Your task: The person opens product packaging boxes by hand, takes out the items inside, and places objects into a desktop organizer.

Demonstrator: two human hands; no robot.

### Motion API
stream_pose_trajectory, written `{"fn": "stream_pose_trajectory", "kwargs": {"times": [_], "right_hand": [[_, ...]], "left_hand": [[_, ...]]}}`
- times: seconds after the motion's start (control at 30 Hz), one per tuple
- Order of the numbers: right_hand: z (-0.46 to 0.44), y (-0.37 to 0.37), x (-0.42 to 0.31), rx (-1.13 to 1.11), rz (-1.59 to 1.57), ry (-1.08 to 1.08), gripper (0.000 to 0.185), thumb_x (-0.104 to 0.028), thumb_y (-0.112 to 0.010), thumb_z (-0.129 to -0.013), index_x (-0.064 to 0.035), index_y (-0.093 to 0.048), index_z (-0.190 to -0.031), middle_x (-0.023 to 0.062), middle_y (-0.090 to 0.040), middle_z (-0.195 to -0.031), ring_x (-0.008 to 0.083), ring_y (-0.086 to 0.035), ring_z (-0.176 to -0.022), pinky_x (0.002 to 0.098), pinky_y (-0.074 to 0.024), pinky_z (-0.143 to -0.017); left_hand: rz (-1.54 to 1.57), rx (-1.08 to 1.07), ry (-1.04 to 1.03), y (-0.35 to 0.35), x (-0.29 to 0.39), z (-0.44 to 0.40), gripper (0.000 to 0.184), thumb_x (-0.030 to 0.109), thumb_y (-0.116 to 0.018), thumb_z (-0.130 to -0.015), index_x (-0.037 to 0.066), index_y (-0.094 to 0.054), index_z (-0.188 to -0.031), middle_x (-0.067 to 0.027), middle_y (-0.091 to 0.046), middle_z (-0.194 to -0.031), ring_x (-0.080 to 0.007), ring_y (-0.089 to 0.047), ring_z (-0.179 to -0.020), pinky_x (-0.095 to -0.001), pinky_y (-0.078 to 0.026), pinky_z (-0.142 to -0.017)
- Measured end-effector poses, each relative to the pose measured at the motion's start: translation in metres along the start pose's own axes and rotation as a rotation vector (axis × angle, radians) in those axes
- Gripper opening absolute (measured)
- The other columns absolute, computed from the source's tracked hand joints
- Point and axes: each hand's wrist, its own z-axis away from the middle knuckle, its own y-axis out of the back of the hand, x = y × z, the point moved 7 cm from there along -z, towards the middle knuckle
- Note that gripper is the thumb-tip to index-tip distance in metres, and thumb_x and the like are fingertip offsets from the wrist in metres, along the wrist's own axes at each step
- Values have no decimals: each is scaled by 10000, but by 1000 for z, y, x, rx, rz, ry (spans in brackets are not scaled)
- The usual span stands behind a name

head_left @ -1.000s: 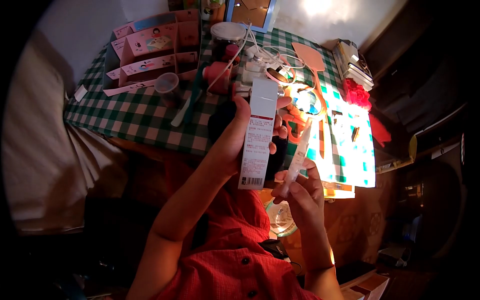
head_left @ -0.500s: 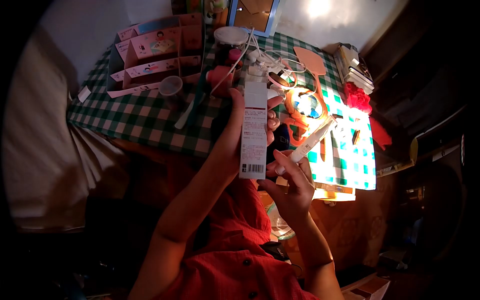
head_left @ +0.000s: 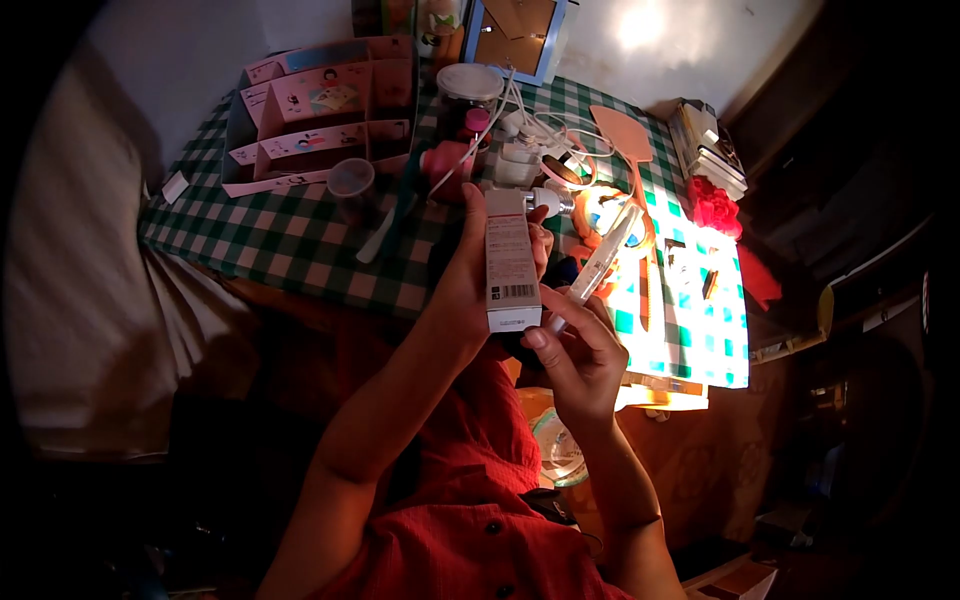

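Where the left hand (head_left: 463,275) closed: around a white carton (head_left: 512,250), thumb along its left side, fingertips showing at its right, barcode and small print facing the wearer.
Right hand (head_left: 585,360): fingers narrow, holding a slim pale tube (head_left: 602,262) that slanted up and to the right; thumb and index tips lay just beside the carton's lower end, though I could not tell whether they touched it.
Carton and tube: both held up, side by side, near the table's front edge.
Checked cloth (head_left: 250,240): green and white, glaringly lit at the right.
Cloth's left side: a pink organizer (head_left: 315,138) with compartments; a clear cup (head_left: 350,182) nearby.
Beyond the carton: a pink bottle (head_left: 447,168) and tangled white cable.
Cloth's right side: an orange swatter (head_left: 622,133) and, farther right, a red flower (head_left: 713,205).
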Motion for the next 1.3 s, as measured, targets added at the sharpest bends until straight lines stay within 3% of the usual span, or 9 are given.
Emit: {"fn": "stream_pose_trajectory", "kwargs": {"times": [0.33, 0.4, 0.43, 0.53, 0.6, 0.67, 0.73, 0.87, 1.3], "right_hand": [[1, 2, 0, 10, -23, -28, 318, -15, -616, -884, 28, -583, -1198, 82, -528, -1049, 124, -583, -870, 229, -491, -741], [-3, 5, -5, 59, -78, -9, 312, -27, -584, -906, 27, -571, -1213, 82, -530, -1040, 123, -580, -872, 233, -490, -744], [-5, 9, -7, 110, -131, 8, 308, -39, -552, -927, 26, -560, -1228, 83, -531, -1031, 122, -577, -874, 237, -490, -748], [-16, 25, -15, 156, 50, 101, 372, -68, -600, -901, 21, -540, -1257, 84, -546, -1069, 151, -552, -970, 275, -477, -800], [-20, 16, -24, 200, -25, 149, 417, -69, -652, -858, 12, -548, -1253, 87, -546, -1082, 163, -552, -985, 283, -472, -811], [-20, 18, -30, 238, -96, 193, 465, -70, -703, -814, 4, -556, -1250, 89, -545, -1095, 176, -551, -1000, 291, -467, -822], [-23, 13, -32, 85, 181, 178, 569, -13, -731, -771, 25, -500, -1290, 87, -485, -1149, 219, -511, -1133, 356, -407, -995], [-29, 19, -38, 74, 204, 219, 520, 25, -679, -753, 17, -544, -1255, 89, -481, -1137, 204, -515, -1077, 322, -424, -938], [-31, 13, -46, 61, 272, 265, 534, 56, -646, -669, -23, -607, -1195, 108, -523, -1121, 206, -521, -1062, 306, -424, -904]], "left_hand": [[40, -182, 24, -7, -2, 0, 732, 649, -390, -890, -30, -482, -1150, -39, -558, -790, -122, -575, -753, -210, -481, -717], [21, -48, -253, -4, 9, -3, 680, 627, -406, -898, 13, -475, -1181, -55, -595, -951, -143, -568, -869, -269, -472, -837], [80, -203, -193, -1, 7, -3, 553, 537, -398, -947, 58, -468, -1216, -71, -577, -1157, -170, -541, -1008, -338, -425, -958], [214, -203, -208, 2, -1, 4, 442, 423, -375, -992, 78, -442, -1261, -89, -520, -1292, -195, -506, -1127, -373, -377, -1030], [292, -185, -200, 4, -6, 10, 484, 431, -310, -1001, 62, -435, -1289, -81, -507, -1297, -236, -506, -1157, -405, -390, -1014], [-149, -62, -283, 16, -9, 12, 506, 447, -290, -1001, 67, -422, -1307, -76, -507, -1293, -222, -474, -1208, -406, -375, -1028], [-93, -123, -221, 21, -18, 10, 506, 428, -300, -1004, 50, -394, -1327, -91, -491, -1308, -227, -460, -1226, -406, -355, -1048], [97, -168, -79, 21, -31, 8, 524, 403, -327, -1004, 17, -352, -1357, -120, -472, -1328, -233, -449, -1244, -402, -329, -1077], [24, -160, -150, 18, -24, 7, 480, 380, -345, -1007, 33, -383, -1337, -96, -500, -1316, -211, -478, -1223, -387, -361, -1052]]}}
